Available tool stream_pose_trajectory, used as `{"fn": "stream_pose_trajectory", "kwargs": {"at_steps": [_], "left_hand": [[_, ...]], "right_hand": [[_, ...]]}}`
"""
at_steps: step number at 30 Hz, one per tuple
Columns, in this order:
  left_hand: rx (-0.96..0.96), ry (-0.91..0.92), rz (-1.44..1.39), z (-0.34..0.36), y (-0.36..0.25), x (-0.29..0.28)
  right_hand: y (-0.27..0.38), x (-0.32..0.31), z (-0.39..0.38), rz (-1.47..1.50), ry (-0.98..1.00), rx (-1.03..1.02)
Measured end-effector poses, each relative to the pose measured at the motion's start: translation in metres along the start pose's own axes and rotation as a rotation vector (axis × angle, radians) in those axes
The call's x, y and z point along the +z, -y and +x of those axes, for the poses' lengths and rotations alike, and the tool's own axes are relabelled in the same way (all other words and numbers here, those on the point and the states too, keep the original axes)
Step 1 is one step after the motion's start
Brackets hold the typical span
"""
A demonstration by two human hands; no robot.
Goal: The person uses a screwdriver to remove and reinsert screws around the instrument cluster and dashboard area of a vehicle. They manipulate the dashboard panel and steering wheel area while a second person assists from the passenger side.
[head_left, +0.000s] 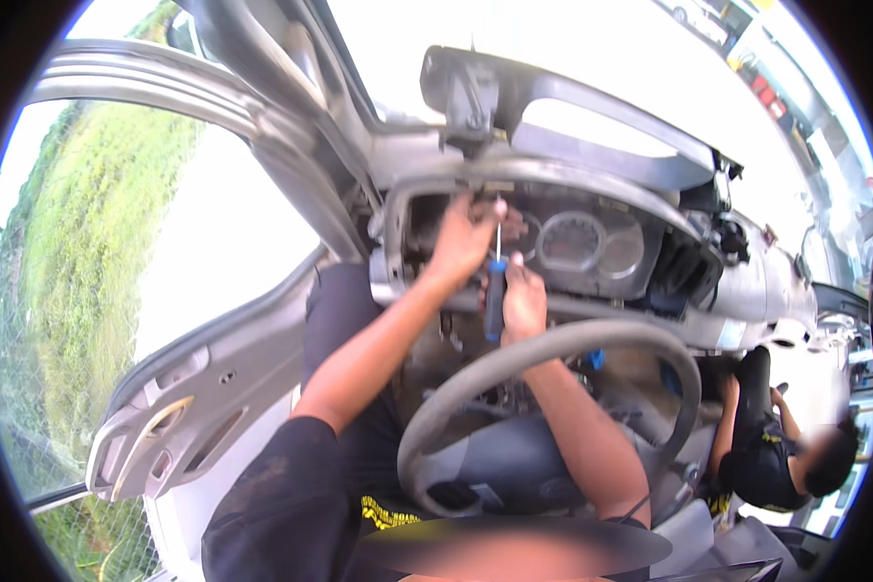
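Observation:
My right hand [525, 299] is closed around a screwdriver [495, 301] with a dark handle and blue bands, its thin shaft pointing up and away from me. My right forearm passes through the steering wheel [436, 407]. At the screwdriver's tip, my left hand [464, 238] has its fingers drawn together; whatever they pinch is too small and blurred to tell. Both hands are in front of the instrument cluster [577, 242], over its left part. Its round dials show to the right of my hands, inside the dashboard surround [650, 199].
A detached-looking dark trim frame [601, 145] stands above the cluster by the windscreen. The door [179, 427] is at the left. Loose wiring [732, 238] shows right of the cluster. Another person [771, 446] in dark clothes is at the far right.

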State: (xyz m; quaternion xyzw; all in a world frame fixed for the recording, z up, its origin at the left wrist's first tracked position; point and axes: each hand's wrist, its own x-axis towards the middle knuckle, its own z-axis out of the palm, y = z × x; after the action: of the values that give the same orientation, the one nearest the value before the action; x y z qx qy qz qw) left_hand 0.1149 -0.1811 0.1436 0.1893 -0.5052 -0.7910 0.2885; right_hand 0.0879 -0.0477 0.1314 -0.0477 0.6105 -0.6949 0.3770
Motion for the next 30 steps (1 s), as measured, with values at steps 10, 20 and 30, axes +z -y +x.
{"fn": "stream_pose_trajectory", "kwargs": {"at_steps": [10, 20, 30], "left_hand": [[0.009, 0.078, -0.050, -0.008, -0.010, 0.001], [0.048, 0.048, 0.019, -0.010, -0.008, -0.001], [0.070, 0.017, 0.036, -0.006, -0.002, 0.006]], "right_hand": [[-0.008, -0.009, -0.002, -0.080, 0.023, -0.041], [-0.008, -0.004, -0.007, -0.278, -0.072, -0.141], [-0.004, -0.007, -0.003, -0.328, -0.105, -0.187]]}}
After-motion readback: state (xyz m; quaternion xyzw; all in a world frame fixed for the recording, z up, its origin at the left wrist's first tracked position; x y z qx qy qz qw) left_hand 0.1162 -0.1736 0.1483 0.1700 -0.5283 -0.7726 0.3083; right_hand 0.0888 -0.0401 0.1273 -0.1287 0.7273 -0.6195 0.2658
